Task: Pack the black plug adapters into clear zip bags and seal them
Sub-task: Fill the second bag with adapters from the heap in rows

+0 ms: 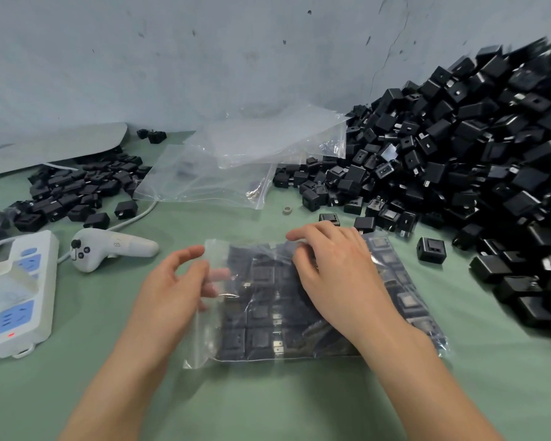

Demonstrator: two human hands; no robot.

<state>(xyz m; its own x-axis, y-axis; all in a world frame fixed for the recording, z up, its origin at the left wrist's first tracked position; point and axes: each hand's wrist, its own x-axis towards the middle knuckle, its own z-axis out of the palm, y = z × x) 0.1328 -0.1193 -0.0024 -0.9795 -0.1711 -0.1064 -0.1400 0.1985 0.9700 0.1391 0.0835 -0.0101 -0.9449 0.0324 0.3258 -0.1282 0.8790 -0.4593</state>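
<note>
The left hand (175, 281) grips the open left edge of a clear zip bag (404, 291), thumb outside and fingertips showing through the plastic. The right hand (337, 275) rests on top of the bag with relaxed fingers, holding nothing. The bag lies flat on the green tabletop (268, 405), under both hands, packed with black plug adapters (258, 316). Empty bags (223, 167) lie farther off. A large adapter heap (474, 138) rises at right, with a smaller pile (77, 186), a white controller (109, 248) and a power strip (19, 294) at left.
</note>
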